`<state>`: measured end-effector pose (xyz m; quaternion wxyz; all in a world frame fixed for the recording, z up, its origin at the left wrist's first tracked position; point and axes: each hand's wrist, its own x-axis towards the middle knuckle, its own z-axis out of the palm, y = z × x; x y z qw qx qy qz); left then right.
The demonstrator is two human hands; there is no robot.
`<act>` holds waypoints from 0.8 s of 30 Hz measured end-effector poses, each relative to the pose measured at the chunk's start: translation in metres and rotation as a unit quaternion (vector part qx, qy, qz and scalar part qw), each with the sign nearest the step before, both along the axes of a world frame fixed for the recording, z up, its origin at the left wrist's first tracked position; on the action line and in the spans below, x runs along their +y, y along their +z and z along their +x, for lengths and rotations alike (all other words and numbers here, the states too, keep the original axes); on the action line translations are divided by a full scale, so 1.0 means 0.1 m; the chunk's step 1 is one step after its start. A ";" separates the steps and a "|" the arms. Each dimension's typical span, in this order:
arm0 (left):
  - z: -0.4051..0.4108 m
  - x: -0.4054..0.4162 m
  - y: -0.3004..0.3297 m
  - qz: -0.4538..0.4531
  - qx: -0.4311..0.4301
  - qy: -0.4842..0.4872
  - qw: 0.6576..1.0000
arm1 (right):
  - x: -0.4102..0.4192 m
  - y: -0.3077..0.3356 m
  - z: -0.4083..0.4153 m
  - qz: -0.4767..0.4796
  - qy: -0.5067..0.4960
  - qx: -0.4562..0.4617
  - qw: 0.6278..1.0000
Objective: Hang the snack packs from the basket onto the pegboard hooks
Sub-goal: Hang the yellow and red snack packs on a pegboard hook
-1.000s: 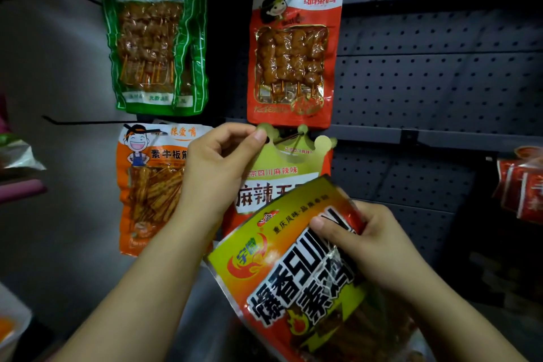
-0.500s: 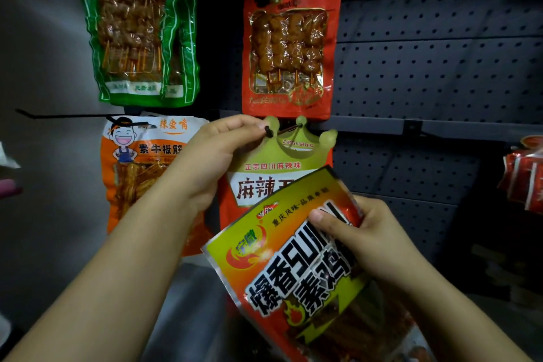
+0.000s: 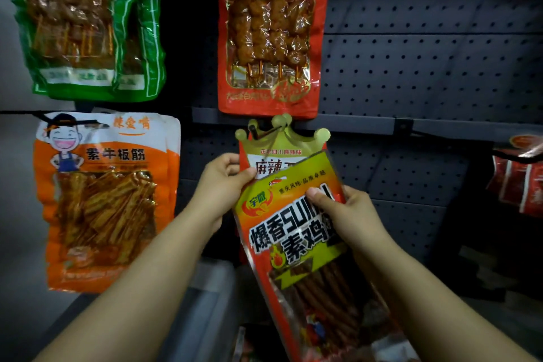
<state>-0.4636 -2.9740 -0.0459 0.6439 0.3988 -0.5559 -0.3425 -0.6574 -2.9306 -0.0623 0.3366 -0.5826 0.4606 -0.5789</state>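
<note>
A yellow and orange snack pack [image 3: 296, 232] with bold black characters is held tilted in front of the grey pegboard [image 3: 411, 67]. My right hand [image 3: 349, 214] grips its right side, thumb on the front. My left hand [image 3: 223, 185] pinches its top left corner. Just behind it a crown-topped pack [image 3: 282, 138] hangs on a hook [image 3: 255, 134], partly hidden by the held pack. The basket is not plainly visible.
A red skewer pack [image 3: 273, 35] hangs above. Green packs [image 3: 85, 23] hang at upper left, and an orange pack with a cartoon face [image 3: 105, 200] at left. Red packs [image 3: 520, 179] hang at the right edge. Bare pegboard fills the right.
My left hand has let go of the crown pack's top and dropped to the top left corner of the held pack. The held pack has risen closer to the hook.
</note>
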 end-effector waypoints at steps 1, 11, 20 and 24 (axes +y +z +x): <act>-0.01 -0.07 0.01 0.004 -0.005 0.008 1.000 | -0.07 -0.01 0.01 0.005 -0.012 -0.009 1.000; -0.15 -0.48 0.07 0.018 -0.034 0.060 0.997 | -0.50 -0.03 0.04 0.029 -0.086 -0.030 0.995; -0.18 -0.40 -0.01 -0.007 -0.022 0.119 0.993 | -0.42 -0.12 0.03 0.009 -0.143 0.021 0.989; -0.19 -0.10 -0.11 -0.138 -0.103 0.206 0.963 | -0.16 -0.15 -0.10 -0.021 -0.113 -0.036 0.993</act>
